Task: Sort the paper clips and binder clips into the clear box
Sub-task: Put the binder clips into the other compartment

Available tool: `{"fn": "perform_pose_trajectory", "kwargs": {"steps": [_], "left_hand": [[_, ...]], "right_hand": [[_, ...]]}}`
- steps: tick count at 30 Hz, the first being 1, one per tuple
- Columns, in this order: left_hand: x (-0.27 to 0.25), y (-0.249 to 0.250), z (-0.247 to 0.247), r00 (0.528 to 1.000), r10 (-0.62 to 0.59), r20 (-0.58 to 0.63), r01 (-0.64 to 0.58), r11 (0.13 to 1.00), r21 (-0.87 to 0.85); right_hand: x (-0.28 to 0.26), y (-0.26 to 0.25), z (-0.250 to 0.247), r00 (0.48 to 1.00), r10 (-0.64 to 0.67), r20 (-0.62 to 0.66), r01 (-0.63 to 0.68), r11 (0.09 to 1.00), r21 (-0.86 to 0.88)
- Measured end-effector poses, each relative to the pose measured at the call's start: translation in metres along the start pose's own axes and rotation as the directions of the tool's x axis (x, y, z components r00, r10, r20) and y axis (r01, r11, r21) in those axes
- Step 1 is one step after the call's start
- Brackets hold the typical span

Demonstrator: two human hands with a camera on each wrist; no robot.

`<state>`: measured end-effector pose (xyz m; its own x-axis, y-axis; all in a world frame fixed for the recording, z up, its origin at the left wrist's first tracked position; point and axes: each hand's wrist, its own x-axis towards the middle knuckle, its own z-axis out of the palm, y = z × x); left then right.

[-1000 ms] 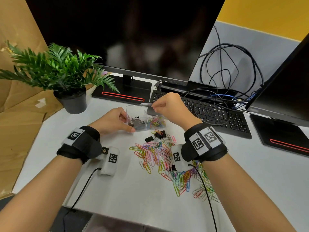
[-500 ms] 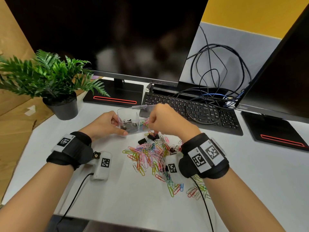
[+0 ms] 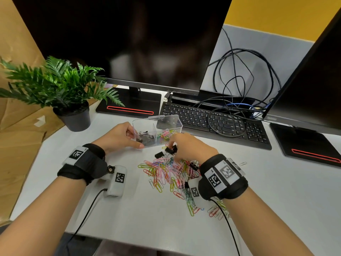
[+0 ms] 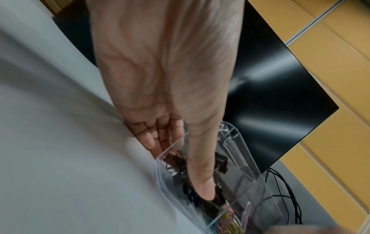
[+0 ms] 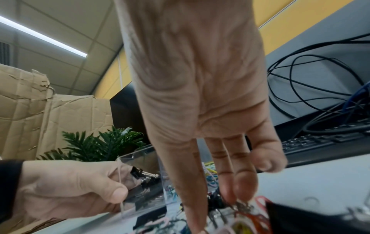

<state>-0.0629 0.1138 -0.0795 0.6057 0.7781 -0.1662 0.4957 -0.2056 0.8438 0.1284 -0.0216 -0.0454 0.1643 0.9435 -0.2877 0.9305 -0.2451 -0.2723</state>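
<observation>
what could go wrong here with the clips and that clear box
The right hand reaches for a black binder clip lying at the edge of the tangled pile of coloured paper clips, so paper clips could snag and ride along into the wrong compartment. The clear plastic divided box looks light; the left hand grips only its left end, so a bump might tip it. One silver paper clip lies apart and may be missed.

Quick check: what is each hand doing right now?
Left hand: grips the clear box at its left end, thumb on the front wall.
Right hand: fingers down in the clip pile, pinching a black binder clip.
</observation>
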Motion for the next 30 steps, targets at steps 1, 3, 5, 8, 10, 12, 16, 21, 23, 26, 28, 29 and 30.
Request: {"fn": "perform_pose_trajectory", "kwargs": {"steps": [1,3,5,8,10,12,16,21,23,26,28,29,30], "left_hand": [[0.0,0.0,0.0,1.0,0.001,-0.001,-0.001,1.0,-0.001],[0.0,0.0,0.0,1.0,-0.001,-0.001,0.001,1.0,-0.005],[0.0,-0.001,0.0,1.0,0.002,-0.002,-0.002,1.0,-0.014],[0.0,-0.001,0.001,1.0,0.001,-0.008,-0.001,1.0,-0.009],[0.0,-0.001,0.001,1.0,0.002,-0.009,-0.002,1.0,-0.003],[0.001,-0.001,0.0,1.0,0.005,-0.005,-0.005,1.0,-0.006],[0.002,-0.003,0.0,1.0,0.009,0.007,-0.009,1.0,-0.021],[0.001,-0.004,0.0,1.0,0.013,0.012,-0.012,0.999,-0.034],[0.001,-0.004,-0.001,1.0,0.01,0.01,-0.01,0.999,-0.035],[0.002,-0.005,-0.001,1.0,0.011,0.01,-0.011,0.999,-0.043],[0.002,-0.005,-0.001,1.0,0.012,0.013,-0.011,0.999,-0.038],[0.002,-0.005,-0.001,1.0,0.011,0.013,-0.01,0.999,-0.038],[0.002,-0.005,-0.001,1.0,0.012,0.014,-0.011,0.999,-0.037]], "right_hand": [[0.001,0.001,0.001,1.0,-0.002,-0.015,0.002,1.0,0.005],[0.001,0.002,0.002,1.0,-0.005,-0.029,0.005,1.0,0.012],[0.002,0.001,0.002,0.999,-0.011,-0.039,0.012,1.0,0.016],[0.003,0.001,0.002,0.998,-0.003,-0.067,0.004,1.0,0.007],[0.003,0.002,0.002,0.996,0.017,-0.085,-0.017,1.0,0.01],[0.004,0.003,0.003,0.997,0.025,-0.078,-0.024,1.0,0.015],[0.01,0.006,0.006,0.997,0.036,-0.067,-0.036,0.999,0.0],[0.011,0.01,0.004,0.996,0.039,-0.074,-0.036,0.998,0.043],[0.01,0.012,0.004,0.996,0.005,-0.092,0.002,0.997,0.078],[0.009,0.016,0.003,0.992,-0.027,-0.121,0.042,0.992,0.122],[0.008,0.019,0.001,0.991,-0.022,-0.133,0.042,0.988,0.149],[0.007,0.02,-0.001,0.99,-0.019,-0.139,0.042,0.986,0.162],[0.006,0.021,-0.003,0.989,-0.018,-0.147,0.044,0.984,0.174]]}}
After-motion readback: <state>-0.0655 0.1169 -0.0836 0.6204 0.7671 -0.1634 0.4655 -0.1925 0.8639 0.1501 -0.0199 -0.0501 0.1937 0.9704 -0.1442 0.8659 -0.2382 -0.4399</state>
